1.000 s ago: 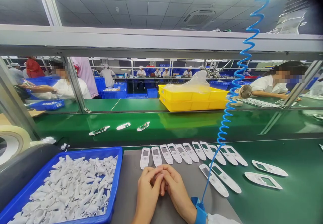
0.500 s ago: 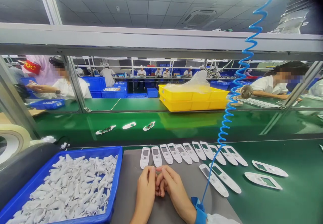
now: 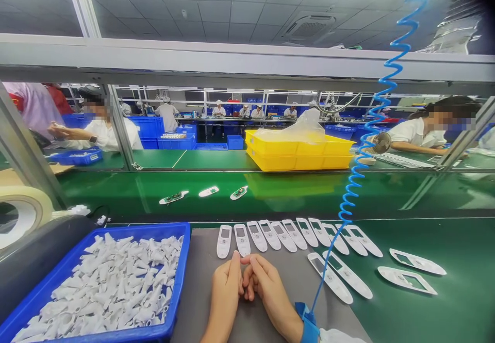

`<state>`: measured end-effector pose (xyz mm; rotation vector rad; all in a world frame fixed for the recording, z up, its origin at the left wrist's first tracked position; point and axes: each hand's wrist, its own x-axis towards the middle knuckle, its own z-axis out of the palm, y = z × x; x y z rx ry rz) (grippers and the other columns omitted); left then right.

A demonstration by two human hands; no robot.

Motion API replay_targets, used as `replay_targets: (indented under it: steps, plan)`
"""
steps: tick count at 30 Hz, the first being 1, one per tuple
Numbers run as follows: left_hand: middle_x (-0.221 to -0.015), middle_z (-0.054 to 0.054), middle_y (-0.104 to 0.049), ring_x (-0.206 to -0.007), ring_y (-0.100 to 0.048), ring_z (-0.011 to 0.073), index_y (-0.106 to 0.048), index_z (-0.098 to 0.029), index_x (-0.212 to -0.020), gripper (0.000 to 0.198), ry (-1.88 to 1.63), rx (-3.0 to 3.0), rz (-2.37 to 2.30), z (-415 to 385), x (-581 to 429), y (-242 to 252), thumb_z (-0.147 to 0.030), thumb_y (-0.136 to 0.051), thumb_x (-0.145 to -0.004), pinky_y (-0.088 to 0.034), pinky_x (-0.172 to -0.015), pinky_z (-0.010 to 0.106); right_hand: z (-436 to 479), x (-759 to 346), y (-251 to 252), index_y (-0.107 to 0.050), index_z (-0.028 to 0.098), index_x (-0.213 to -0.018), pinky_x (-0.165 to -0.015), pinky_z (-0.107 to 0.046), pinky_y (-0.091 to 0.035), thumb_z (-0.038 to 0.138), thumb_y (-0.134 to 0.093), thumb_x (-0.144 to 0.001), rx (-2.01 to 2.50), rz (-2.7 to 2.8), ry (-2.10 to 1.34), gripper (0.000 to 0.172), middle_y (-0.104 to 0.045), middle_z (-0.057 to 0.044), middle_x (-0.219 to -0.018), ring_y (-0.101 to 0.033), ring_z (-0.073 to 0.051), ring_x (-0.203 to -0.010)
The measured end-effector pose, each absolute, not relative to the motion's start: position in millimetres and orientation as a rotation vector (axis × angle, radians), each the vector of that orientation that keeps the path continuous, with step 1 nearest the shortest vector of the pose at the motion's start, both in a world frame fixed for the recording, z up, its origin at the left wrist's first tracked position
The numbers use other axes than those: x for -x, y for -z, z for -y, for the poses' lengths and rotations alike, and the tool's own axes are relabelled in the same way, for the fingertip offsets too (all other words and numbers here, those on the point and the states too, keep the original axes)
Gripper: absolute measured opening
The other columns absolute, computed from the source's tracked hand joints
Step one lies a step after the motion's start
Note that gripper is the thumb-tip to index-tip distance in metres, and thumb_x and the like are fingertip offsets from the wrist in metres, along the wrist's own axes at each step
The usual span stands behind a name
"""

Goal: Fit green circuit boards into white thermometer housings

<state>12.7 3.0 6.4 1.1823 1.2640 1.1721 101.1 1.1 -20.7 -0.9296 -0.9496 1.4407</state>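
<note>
My left hand (image 3: 225, 287) and my right hand (image 3: 267, 286) rest together over the grey mat (image 3: 199, 281), fingertips touching. The fingers of both are curled in, and no object shows between them. Just beyond the fingertips, a row of white handheld-device housings (image 3: 242, 241) with window cutouts lies along the mat and bench. On my right wrist sits a blue wrist strap (image 3: 308, 323) joined to a coiled blue cord (image 3: 352, 180).
A blue tray (image 3: 184, 260) of small white plastic parts (image 3: 116, 281) stands at left, by a tape roll (image 3: 46, 206). Loose housings (image 3: 407, 280) lie at right. Beyond, a green belt (image 3: 127, 193) carries circuit-board pieces (image 3: 174, 197); yellow bins (image 3: 301, 152) and co-workers are behind it.
The pieces on the green belt have moved to the right. The view has shifted slightly. My hands stay together, with the left thumb a little more raised.
</note>
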Motion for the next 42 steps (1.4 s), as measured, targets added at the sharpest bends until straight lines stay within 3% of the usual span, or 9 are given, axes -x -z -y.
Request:
replay_targets:
  steps: [6, 13, 16, 20, 27, 33, 36, 39, 42]
  plan:
    - [-0.037, -0.006, -0.036, -0.034, -0.034, 0.0073, -0.038, -0.018, -0.047, 0.047, -1.275, -1.004, -1.172, -8, -6, 3, -0.062, -0.042, -0.064, -0.026, -0.034, 0.019, 7, -102, 19, -0.051, 0.017, -0.08, -0.042, -0.022, -0.036, 0.045, -0.04, -0.08, 1.039, 1.241, -1.247, 0.03, -0.049, 0.004, -0.053, -0.043, -0.008, -0.036]
    - [-0.045, -0.005, -0.044, -0.038, -0.034, 0.0062, -0.056, -0.012, -0.078, 0.042, -1.36, -0.777, -1.114, -12, 1, 5, -0.052, -0.051, -0.064, -0.026, -0.036, 0.017, -36, -93, -28, -0.054, 0.017, -0.08, -0.068, -0.028, -0.039, 0.022, -0.033, -0.084, 1.342, 1.995, -0.234, 0.022, -0.059, -0.005, -0.077, -0.052, -0.017, -0.075]
    - [-0.042, -0.006, -0.041, -0.037, -0.032, 0.0055, -0.057, -0.013, -0.066, 0.038, -1.42, -0.811, -1.162, -12, 6, -3, -0.05, -0.053, -0.064, -0.024, -0.036, 0.016, -84, -80, -37, -0.055, 0.019, -0.089, -0.08, -0.032, -0.035, 0.019, -0.039, -0.082, 1.433, 2.244, -0.042, 0.018, -0.057, -0.005, -0.1, -0.047, -0.019, -0.095]
    - [-0.039, -0.008, -0.034, -0.037, -0.029, 0.0051, -0.047, -0.015, -0.051, 0.036, -1.553, -0.799, -1.196, -13, 14, -10, -0.048, -0.058, -0.062, -0.021, -0.037, 0.017, -144, -65, -21, -0.056, 0.019, -0.095, -0.086, -0.044, -0.032, 0.019, -0.052, -0.076, 1.537, 2.397, 0.001, 0.019, -0.041, -0.007, -0.125, -0.035, -0.026, -0.112]
    - [-0.04, -0.007, -0.033, -0.034, -0.027, 0.0048, -0.039, -0.017, -0.046, 0.05, -1.548, -0.702, -1.166, -16, 12, -7, -0.065, -0.047, -0.059, -0.018, -0.036, 0.018, -193, -45, 3, -0.047, 0.016, -0.108, -0.08, -0.042, -0.042, 0.027, -0.048, -0.082, 1.776, 2.467, 0.139, 0.029, -0.048, -0.007, -0.113, -0.05, -0.021, -0.096]
    - [-0.038, -0.01, -0.018, -0.032, -0.021, 0.0048, -0.026, -0.02, -0.046, 0.053, -1.569, -0.609, -1.106, -16, 10, -9, -0.07, -0.039, -0.059, -0.015, -0.036, 0.019, -194, -45, -8, -0.048, 0.016, -0.107, -0.076, -0.04, -0.044, 0.028, -0.048, -0.082, 1.794, 2.468, 0.192, 0.028, -0.051, -0.006, -0.109, -0.052, -0.019, -0.092]
    - [-0.041, -0.009, -0.023, -0.034, -0.023, 0.0046, -0.027, -0.02, -0.05, 0.049, -1.571, -0.608, -1.089, -13, 10, -9, -0.066, -0.038, -0.064, -0.017, -0.036, 0.018, -172, -47, -22, -0.047, 0.016, -0.11, -0.086, -0.045, -0.037, 0.023, -0.044, -0.083, 1.613, 2.534, 0.214, 0.028, -0.046, -0.009, -0.117, -0.045, -0.022, -0.104]
    - [-0.045, -0.009, -0.027, -0.036, -0.025, 0.0047, -0.028, -0.02, -0.053, 0.045, -1.599, -0.638, -1.077, -11, 10, -9, -0.061, -0.039, -0.067, -0.019, -0.035, 0.018, -133, -50, -34, -0.044, 0.016, -0.115, -0.098, -0.045, -0.02, 0.009, -0.036, -0.081, 1.357, 2.657, 0.195, 0.035, -0.042, -0.009, -0.124, -0.035, -0.019, -0.115]
    - [-0.045, -0.009, -0.027, -0.037, -0.026, 0.0046, -0.03, -0.02, -0.054, 0.042, -1.667, -0.672, -1.079, -12, 11, -8, -0.058, -0.042, -0.069, -0.019, -0.035, 0.017, -91, -57, -37, -0.045, 0.018, -0.115, -0.102, -0.042, -0.008, 0.01, -0.038, -0.077, 1.058, 2.806, 0.124, 0.04, -0.044, -0.007, -0.123, -0.034, -0.016, -0.115]
